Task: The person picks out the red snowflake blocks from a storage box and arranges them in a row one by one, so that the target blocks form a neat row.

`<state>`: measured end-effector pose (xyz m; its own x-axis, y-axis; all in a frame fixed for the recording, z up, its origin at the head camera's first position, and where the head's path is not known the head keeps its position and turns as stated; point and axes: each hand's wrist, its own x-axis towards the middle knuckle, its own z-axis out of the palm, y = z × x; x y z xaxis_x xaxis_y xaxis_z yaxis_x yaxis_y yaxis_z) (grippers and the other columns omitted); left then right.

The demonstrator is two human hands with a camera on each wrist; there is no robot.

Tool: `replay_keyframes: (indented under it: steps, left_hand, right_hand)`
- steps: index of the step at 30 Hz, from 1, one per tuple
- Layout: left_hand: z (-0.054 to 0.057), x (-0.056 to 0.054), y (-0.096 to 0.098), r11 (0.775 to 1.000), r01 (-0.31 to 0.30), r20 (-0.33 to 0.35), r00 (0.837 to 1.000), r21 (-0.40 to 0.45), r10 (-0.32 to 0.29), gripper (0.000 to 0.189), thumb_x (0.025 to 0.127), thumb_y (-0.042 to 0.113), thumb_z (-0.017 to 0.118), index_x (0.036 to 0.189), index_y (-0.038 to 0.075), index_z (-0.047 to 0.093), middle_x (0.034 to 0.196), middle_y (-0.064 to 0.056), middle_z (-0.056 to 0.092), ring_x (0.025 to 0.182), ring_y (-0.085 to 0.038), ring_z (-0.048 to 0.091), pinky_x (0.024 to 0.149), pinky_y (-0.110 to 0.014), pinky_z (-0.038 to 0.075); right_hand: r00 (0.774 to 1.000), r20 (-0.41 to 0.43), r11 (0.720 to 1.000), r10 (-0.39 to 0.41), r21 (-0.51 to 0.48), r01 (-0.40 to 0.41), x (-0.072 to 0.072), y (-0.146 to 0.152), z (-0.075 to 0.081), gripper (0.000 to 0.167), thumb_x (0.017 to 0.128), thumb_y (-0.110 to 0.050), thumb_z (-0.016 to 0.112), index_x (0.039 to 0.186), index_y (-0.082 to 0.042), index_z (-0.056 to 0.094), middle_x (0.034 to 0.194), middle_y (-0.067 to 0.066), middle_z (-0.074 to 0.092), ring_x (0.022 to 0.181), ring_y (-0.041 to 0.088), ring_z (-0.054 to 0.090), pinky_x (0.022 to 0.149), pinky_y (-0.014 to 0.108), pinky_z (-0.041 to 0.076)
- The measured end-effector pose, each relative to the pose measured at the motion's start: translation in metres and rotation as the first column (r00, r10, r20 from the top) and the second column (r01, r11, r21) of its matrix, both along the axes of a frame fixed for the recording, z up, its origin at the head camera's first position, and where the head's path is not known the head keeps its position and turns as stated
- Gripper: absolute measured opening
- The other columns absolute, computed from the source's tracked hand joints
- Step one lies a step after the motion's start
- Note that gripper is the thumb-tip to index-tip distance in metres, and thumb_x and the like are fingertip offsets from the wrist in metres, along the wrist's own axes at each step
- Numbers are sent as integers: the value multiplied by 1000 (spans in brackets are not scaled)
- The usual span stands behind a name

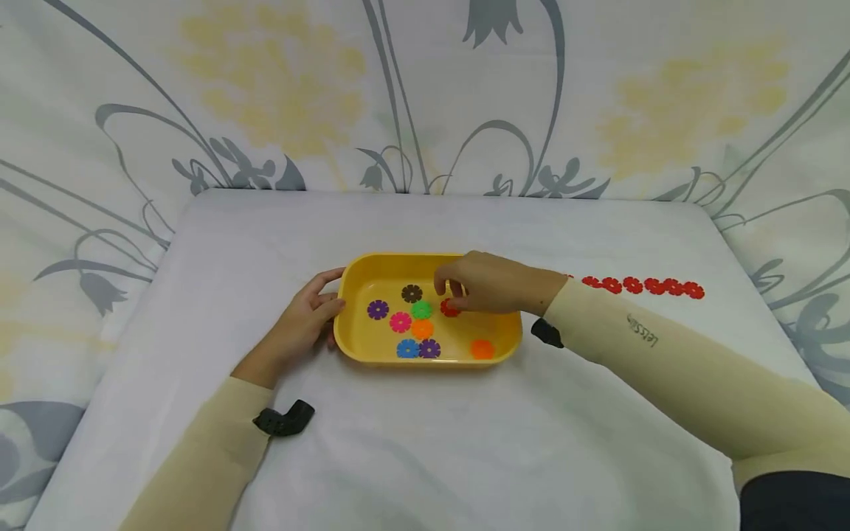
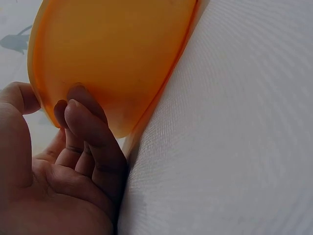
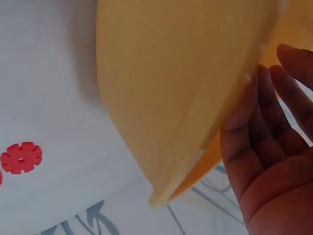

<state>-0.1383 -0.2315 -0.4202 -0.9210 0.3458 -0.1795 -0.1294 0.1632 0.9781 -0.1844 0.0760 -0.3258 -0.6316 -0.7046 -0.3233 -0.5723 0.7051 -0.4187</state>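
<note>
A yellow tray (image 1: 358, 339) stands on the white cloth, with flower-shaped plastic discs in several colours inside. At its left end, my left hand (image 1: 302, 321) grips the rim; in the left wrist view, its thumb and fingers (image 2: 93, 127) are at the tray's edge and outer wall. My right hand (image 1: 488, 284) reaches over the far right side into the tray. Its bent fingers are over a red flower disc (image 1: 449, 307), touching or very near it, with a gap between finger and thumb. In the right wrist view, the tray wall (image 3: 161, 98) hides that disc.
A row of red flower discs (image 1: 654, 286) lies on the cloth to the right of the tray, partly behind my right forearm. Inside the tray are a purple disc (image 1: 378, 309), a green disc (image 1: 421, 310) and an orange disc (image 1: 482, 349). Flower-patterned fabric (image 1: 425, 96) surrounds the surface.
</note>
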Motion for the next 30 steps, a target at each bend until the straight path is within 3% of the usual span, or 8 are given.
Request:
replay_keyframes:
  steps: [5,8,17,22,25,30]
  left_hand:
    - [-2,-2,5,1000,10,17,1000,20,-11,53,105,16,47,155,13,27,97,-5,65,55,-13,55,55,-24,52]
    - [-1,-2,3,1000,6,20,1000,24,-7,53,105,15,47,154,12,27,96,-5,64,55,-14,54,54,-24,52]
    - [1,-1,-2,1000,-3,28,1000,20,3,53,105,15,46,154,11,26,100,-6,65,56,-13,55,55,-23,52]
    - [1,-2,-4,1000,-8,17,1000,20,8,53,105,15,46,155,13,26,103,-7,65,56,-14,55,55,-25,52]
    - [1,-3,-3,1000,-8,22,1000,26,7,53,105,15,46,155,13,26,101,-5,66,56,-13,55,55,-24,52]
    - [2,-3,-2,1000,-1,23,1000,21,0,53,105,16,46,155,14,27,98,-4,65,57,-13,55,55,-24,52]
  right_hand:
    - [995,-49,989,89,124,-82,-1,-5,-11,20,95,-17,69,113,-10,66,81,2,62,77,17,55,73,26,50]
    - [993,-62,985,96,151,-86,-3,-5,-15,23,94,-18,70,114,-8,64,84,2,63,79,18,57,76,26,52]
    - [1000,9,987,28,158,-29,-13,-6,-27,22,93,-19,72,109,-9,62,77,2,58,75,17,54,71,24,47]
    - [996,79,985,-27,171,13,-21,-9,-30,20,92,-19,71,106,-11,60,83,2,59,77,16,53,71,24,45]
    - [990,126,986,-70,161,49,-22,-9,-30,20,92,-20,72,103,-12,59,86,2,58,80,16,53,71,24,45]
    - [984,165,991,-70,122,51,-19,-6,-30,17,94,-23,70,95,-11,58,81,1,53,78,16,52,71,24,42]
